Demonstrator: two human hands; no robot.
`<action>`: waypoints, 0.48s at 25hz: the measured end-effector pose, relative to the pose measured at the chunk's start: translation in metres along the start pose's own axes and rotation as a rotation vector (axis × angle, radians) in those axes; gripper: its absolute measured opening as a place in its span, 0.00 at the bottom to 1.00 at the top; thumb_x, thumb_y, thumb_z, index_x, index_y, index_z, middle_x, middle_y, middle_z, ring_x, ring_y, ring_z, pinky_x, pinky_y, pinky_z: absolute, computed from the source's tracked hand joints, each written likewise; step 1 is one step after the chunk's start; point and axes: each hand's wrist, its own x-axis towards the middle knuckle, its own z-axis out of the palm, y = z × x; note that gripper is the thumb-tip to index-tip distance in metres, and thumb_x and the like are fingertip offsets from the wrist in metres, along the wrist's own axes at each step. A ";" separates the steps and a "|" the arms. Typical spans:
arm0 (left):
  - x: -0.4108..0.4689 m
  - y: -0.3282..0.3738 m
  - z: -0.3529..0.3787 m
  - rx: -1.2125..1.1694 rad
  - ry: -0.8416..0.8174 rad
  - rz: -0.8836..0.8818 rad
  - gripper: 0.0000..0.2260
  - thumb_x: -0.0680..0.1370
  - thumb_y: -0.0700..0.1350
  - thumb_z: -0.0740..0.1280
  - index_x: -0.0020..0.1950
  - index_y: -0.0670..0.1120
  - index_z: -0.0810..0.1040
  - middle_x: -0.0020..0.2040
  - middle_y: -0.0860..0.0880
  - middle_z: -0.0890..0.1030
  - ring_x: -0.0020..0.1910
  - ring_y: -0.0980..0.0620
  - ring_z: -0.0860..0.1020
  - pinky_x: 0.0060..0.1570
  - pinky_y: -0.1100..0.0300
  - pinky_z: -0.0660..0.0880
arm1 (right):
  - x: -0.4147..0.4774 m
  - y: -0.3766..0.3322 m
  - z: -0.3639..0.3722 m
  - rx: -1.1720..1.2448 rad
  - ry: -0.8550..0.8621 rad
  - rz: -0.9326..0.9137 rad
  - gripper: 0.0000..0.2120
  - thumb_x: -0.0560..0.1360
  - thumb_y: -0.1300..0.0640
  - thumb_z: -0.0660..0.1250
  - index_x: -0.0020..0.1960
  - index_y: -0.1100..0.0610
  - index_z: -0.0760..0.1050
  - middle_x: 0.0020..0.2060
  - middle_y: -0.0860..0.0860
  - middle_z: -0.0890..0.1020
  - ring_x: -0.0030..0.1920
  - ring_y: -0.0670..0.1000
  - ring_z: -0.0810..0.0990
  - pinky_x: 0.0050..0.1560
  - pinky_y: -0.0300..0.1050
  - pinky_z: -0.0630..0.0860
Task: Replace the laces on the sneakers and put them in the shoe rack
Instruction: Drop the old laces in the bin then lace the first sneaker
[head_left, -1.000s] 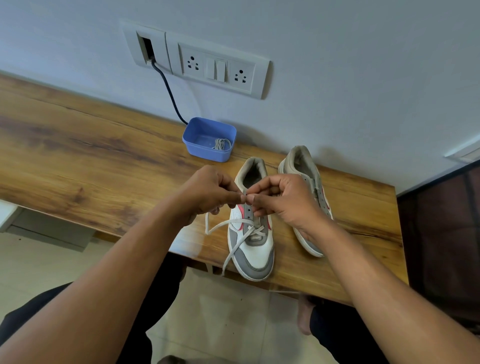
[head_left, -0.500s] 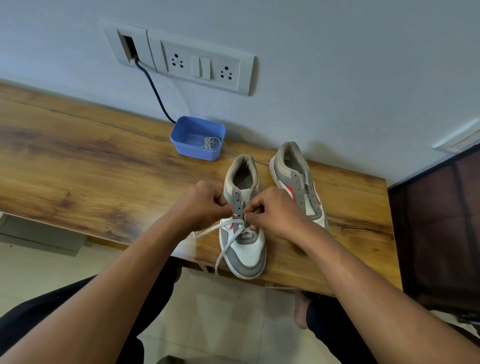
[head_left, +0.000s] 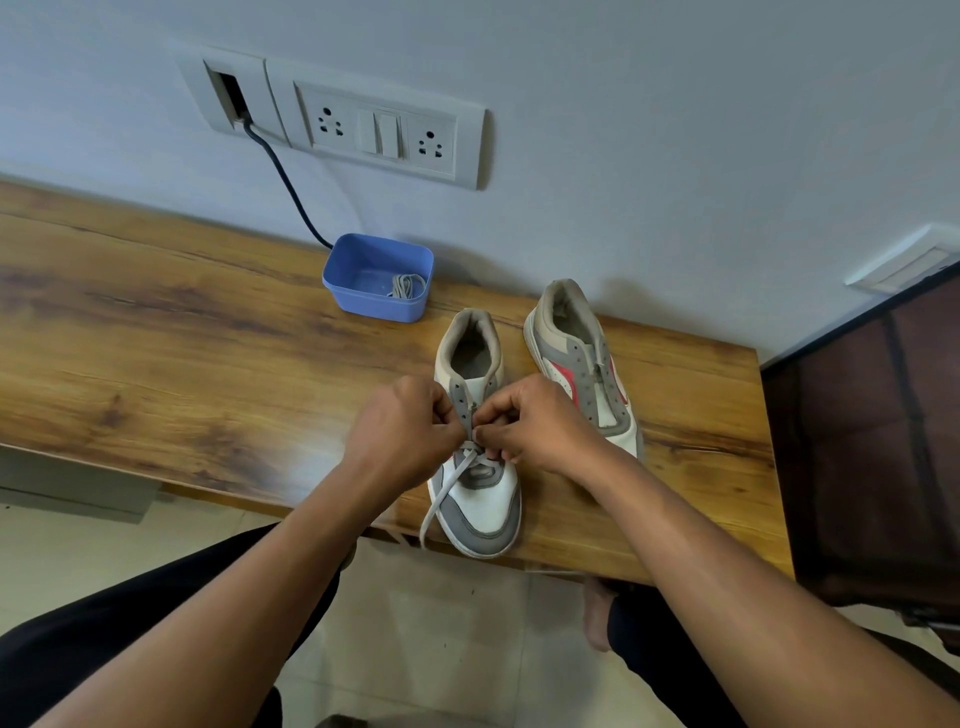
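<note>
While threading, grip: left hand (head_left: 410, 431) and right hand (head_left: 540, 421) both pinching lace (head_left: 447, 488) at sneaker (head_left: 480, 499) eyelets
Risk: loose end dragged through by uneven tug

A wooden table (head_left: 156, 322) stands against a pale wall (head_left: 675, 130). A white socket-and-switch panel (head_left: 384, 135) is on the wall. A dark cable (head_left: 288, 192) runs from it down behind a blue plastic tub (head_left: 374, 307) on the table.
</note>
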 end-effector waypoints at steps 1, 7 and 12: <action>-0.002 0.001 0.003 0.015 0.007 0.013 0.05 0.74 0.43 0.72 0.38 0.50 0.82 0.32 0.53 0.82 0.33 0.56 0.80 0.31 0.56 0.78 | 0.000 0.001 0.000 0.008 -0.006 0.001 0.05 0.77 0.64 0.75 0.50 0.57 0.86 0.34 0.54 0.87 0.34 0.49 0.84 0.37 0.41 0.82; 0.002 0.001 -0.004 0.056 -0.013 0.022 0.02 0.74 0.47 0.76 0.42 0.51 0.85 0.38 0.55 0.83 0.39 0.57 0.81 0.35 0.60 0.75 | -0.001 0.000 -0.002 -0.068 -0.063 -0.025 0.04 0.79 0.61 0.74 0.49 0.53 0.83 0.33 0.49 0.86 0.34 0.45 0.85 0.40 0.42 0.82; 0.012 -0.002 -0.024 0.049 -0.088 0.171 0.05 0.74 0.46 0.76 0.44 0.56 0.85 0.40 0.58 0.83 0.39 0.62 0.79 0.37 0.63 0.75 | -0.006 -0.001 0.001 -0.185 0.015 -0.087 0.03 0.79 0.56 0.74 0.47 0.49 0.82 0.38 0.46 0.86 0.39 0.44 0.85 0.47 0.51 0.85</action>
